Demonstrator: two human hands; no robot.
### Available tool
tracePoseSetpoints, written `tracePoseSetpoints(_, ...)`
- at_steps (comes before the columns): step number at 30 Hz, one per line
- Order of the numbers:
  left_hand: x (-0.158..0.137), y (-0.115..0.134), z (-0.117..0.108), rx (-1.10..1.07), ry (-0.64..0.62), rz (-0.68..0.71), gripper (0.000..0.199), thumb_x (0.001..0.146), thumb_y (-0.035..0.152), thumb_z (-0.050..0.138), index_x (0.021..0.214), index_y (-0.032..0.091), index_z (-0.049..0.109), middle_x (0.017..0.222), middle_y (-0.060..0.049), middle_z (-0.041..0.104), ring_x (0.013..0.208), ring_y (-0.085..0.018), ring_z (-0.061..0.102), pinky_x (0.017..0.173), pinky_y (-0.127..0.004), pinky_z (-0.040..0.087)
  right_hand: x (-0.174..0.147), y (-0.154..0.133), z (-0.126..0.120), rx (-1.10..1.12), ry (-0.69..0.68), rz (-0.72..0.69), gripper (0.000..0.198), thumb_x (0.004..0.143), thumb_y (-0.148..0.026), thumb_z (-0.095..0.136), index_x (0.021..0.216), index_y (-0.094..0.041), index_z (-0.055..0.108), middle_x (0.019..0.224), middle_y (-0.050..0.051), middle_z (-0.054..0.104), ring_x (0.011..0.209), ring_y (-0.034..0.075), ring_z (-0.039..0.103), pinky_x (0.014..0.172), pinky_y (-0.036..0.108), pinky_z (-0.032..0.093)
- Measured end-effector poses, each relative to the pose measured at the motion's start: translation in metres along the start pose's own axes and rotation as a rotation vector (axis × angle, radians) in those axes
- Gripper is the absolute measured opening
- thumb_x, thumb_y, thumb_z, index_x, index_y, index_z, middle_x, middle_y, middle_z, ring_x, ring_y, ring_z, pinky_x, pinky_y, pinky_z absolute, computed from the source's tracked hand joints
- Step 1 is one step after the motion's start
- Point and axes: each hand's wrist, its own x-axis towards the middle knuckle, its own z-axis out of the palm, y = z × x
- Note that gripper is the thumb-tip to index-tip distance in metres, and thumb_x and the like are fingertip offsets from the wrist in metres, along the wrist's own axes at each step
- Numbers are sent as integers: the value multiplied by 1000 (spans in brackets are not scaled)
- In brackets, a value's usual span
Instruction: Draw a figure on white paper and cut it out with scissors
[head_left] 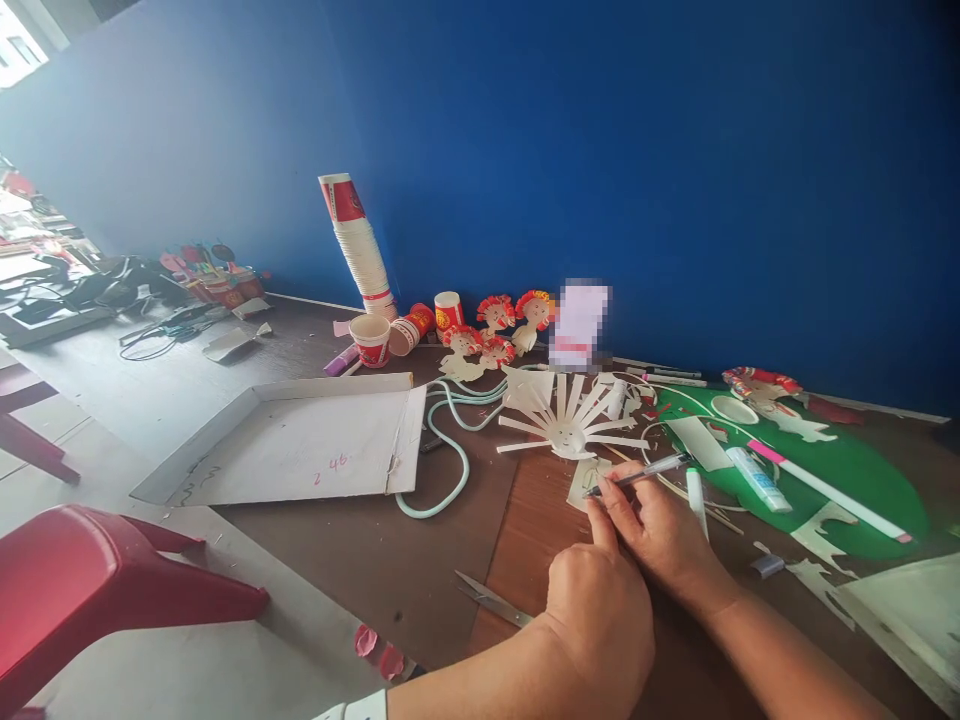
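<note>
My right hand [664,525] is closed around a pen [649,468], whose tip points down and left at a small cream piece of paper [581,483] with faint drawn lines. My left hand [600,610] is beside it, with the index finger stretched to the lower edge of that paper and the other fingers curled. Just beyond sits a white paper cup cut into spread strips [568,438], with a face drawn on its base. Scissors [491,598] lie left of my left wrist, partly hidden by it.
A shallow white box lid [315,450] lies left, near a pale green cord [461,480]. Stacked paper cups [364,255] and finished paper figures [480,345] stand along the blue wall. A glue stick [757,480] and marker [832,490] rest on green material [874,470]. A red stool [67,570] stands left.
</note>
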Motion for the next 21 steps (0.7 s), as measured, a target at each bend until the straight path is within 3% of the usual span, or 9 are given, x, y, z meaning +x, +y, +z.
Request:
tracePoseSetpoints(8,0,-1,-3,12,-15,-2,35,81,26,52,108,10,67,110,-24,62,64,-18,63,47,-23,43,0,0,1,-5,1,17,24,90,-40,44,91,-20,56,83,6,70,67,20,67,58,29,49)
tracePoseSetpoints(14,0,-1,1,39,9,25,39,82,29,49,111,8,65,128,-28,50,65,-18,63,47,-23,44,1,-1,1,-11,34,17,25,89,-41,43,89,-20,57,80,6,70,67,21,67,57,30,49)
tracePoseSetpoints(21,-1,-1,0,16,9,27,40,82,28,51,115,9,63,129,-27,50,64,-17,63,46,-23,43,1,-1,3,-17,41,12,25,89,-42,43,90,-20,56,82,6,71,66,21,67,57,31,50)
